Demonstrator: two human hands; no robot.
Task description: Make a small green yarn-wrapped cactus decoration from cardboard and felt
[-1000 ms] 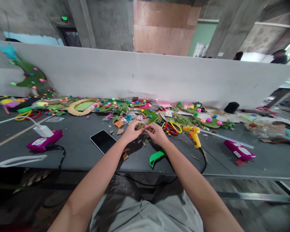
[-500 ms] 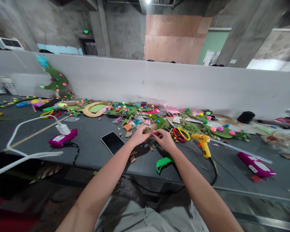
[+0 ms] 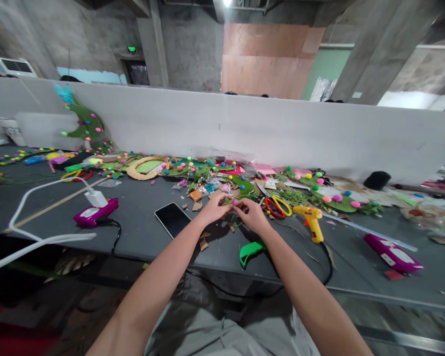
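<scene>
My left hand [image 3: 213,210] and my right hand [image 3: 252,215] meet over the grey table [image 3: 141,232], fingers pinched together on a small craft piece with green bits and a pink pom-pom [image 3: 233,202]. I cannot make out the piece clearly. A black phone [image 3: 172,219] lies just left of my left hand. Beside my right wrist lies a green curved tool [image 3: 251,251]. Red-and-yellow scissors [image 3: 278,206] and a yellow glue gun [image 3: 311,220] lie to the right of my right hand.
Felt shapes, pom-poms and cardboard scraps litter the back of the table along a white partition [image 3: 244,131]. A cardboard ring [image 3: 145,167] lies at back left. Magenta devices [image 3: 92,213] [image 3: 392,253] sit at left and right. White cables [image 3: 40,237] run at left.
The camera view shifted up and to the left a second ago, then held still. My hands stay pinched together at the same spot on the table.
</scene>
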